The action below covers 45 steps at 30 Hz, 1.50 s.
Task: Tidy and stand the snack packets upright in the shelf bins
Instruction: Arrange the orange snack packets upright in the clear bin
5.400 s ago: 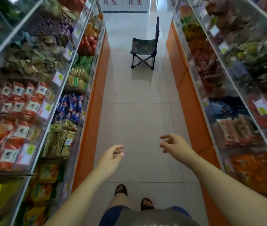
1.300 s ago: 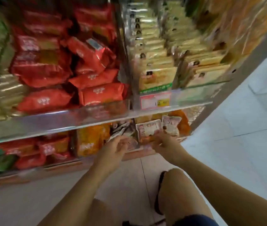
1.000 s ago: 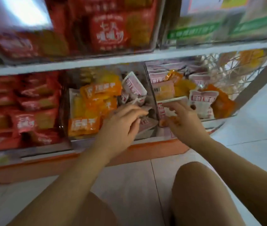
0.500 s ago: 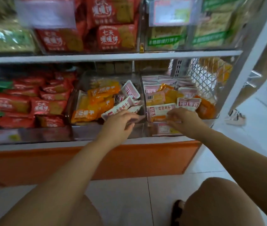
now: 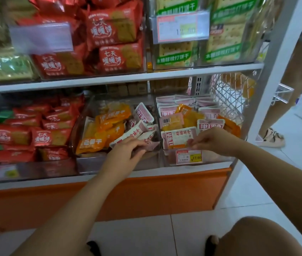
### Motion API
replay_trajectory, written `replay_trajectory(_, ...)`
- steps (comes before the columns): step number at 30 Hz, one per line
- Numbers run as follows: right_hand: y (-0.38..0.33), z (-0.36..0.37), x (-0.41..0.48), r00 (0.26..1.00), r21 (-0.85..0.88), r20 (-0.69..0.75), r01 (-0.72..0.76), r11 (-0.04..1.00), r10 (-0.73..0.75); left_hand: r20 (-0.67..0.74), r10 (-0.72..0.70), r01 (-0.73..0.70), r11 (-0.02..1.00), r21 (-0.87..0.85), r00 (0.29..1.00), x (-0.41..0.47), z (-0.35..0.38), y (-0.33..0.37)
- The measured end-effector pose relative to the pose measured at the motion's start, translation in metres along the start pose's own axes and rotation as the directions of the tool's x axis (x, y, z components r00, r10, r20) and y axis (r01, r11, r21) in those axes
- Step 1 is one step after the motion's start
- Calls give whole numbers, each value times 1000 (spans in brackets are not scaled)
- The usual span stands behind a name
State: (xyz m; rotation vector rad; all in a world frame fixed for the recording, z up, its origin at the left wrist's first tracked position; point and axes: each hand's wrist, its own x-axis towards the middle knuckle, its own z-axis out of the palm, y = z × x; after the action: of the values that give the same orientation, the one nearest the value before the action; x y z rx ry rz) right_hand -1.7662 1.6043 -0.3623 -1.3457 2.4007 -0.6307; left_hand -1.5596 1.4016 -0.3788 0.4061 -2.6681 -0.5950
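Left hand and right hand on pink packets in adjoining clear bins.

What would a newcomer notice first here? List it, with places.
The left hand grips a pink packet at the front of the middle bin. The right hand pinches a white packet at the front of the right bin. Behind them orange packets lie jumbled, and red packets fill the shelf above.
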Motion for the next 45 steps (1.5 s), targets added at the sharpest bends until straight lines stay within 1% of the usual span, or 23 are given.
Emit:
replay_trajectory(5, 2, -9, 10, 993, -12, 116, 30, 999, -29, -69, 75, -77, 996, -41, 995, 8, 5, -11)
replay_trajectory(8, 6, -16, 20, 976, -2, 215, 39, 999, -38, -68, 108, -111, 993, -50, 992, 20, 5, -14)
replay_trajectory(12, 2, -23, 25, 944, -64, 331, 28, 998, -5, -60, 148, -150, 988, -40, 987, 27, 5, -19)
replay_trajectory(14, -2, -27, 23, 939, -157, 340, 13, 987, 42, -85, 156, -161, 985, -57, 984, 29, 5, -19)
replay_trajectory(16, -6, -30, 18, 934, -298, 331, -32, 954, 135, -109, 172, -178, 982, -55, 979, 31, 7, -17)
replay_trajectory(18, -9, -29, 15, 922, -358, 324, -89, 929, 213, -119, 183, -188, 981, -37, 976, 33, 8, -14)
replay_trajectory(19, -11, -28, 13, 918, -366, 328, -94, 926, 223, -119, 183, -188, 982, -34, 976, 33, 8, -13)
replay_trajectory(21, -15, -28, 11, 936, -371, 300, -62, 927, 182, -119, 193, -199, 979, -42, 974, 31, 9, -12)
replay_trajectory(23, -15, -29, 13, 960, -346, 259, -8, 938, 104, -117, 207, -213, 976, -37, 971, 28, 9, -12)
replay_trajectory(25, -14, -32, 15, 964, -270, 260, 20, 963, 53, -108, 199, -203, 979, -28, 974, 26, 9, -13)
replay_trajectory(27, -15, -35, 17, 967, -201, 254, 19, 979, 33, -112, 165, -170, 984, -42, 980, 27, 8, -14)
replay_trajectory(30, -13, -33, 18, 986, -200, 167, 11, 980, 23, -131, 130, -144, 984, -106, 983, 27, 10, -15)
replay_trajectory(32, -11, -28, 16, 997, -224, 80, 6, 975, 12, -139, 134, -148, 984, -97, 981, 27, 11, -16)
replay_trajectory(33, -11, -25, 15, 1000, -251, 11, 13, 968, -11, -145, 141, -154, 984, -87, 979, 27, 12, -16)
replay_trajectory(35, -16, -23, 13, 982, -296, -183, -5, 955, -52, -164, 150, -165, 983, -81, 975, 28, 12, -16)
replay_trajectory(36, -20, -25, 12, 952, -282, -299, -26, 959, -62, -185, 165, -178, 983, -54, 969, 29, 11, -16)
replay_trajectory(37, -25, -27, 12, 905, -241, -421, -42, 970, -66, -213, 192, -195, 981, 8, 958, 30, 11, -16)
replay_trajectory(39, -37, -31, 14, 778, -99, -628, -43, 994, -29, -259, 242, -206, 966, 157, 935, 31, 10, -17)
replay_trajectory(40, -45, -31, 17, 722, -18, -691, -21, 1000, 2, -263, 240, -191, 962, 197, 934, 32, 7, -19)
replay_trajectory(42, -58, -24, 23, 659, 117, -750, 44, 992, 59, -226, 209, -159, 962, 222, 951, 32, 3, -21)
replay_trajectory(44, -69, -11, 35, 628, 179, -774, 94, 979, 82, -162, 190, -154, 965, 212, 968, 30, -1, -24)
replay_trajectory(45, -75, -4, 43, 626, 209, -774, 111, 972, 94, -143, 194, -166, 968, 189, 971, 29, -2, -26)
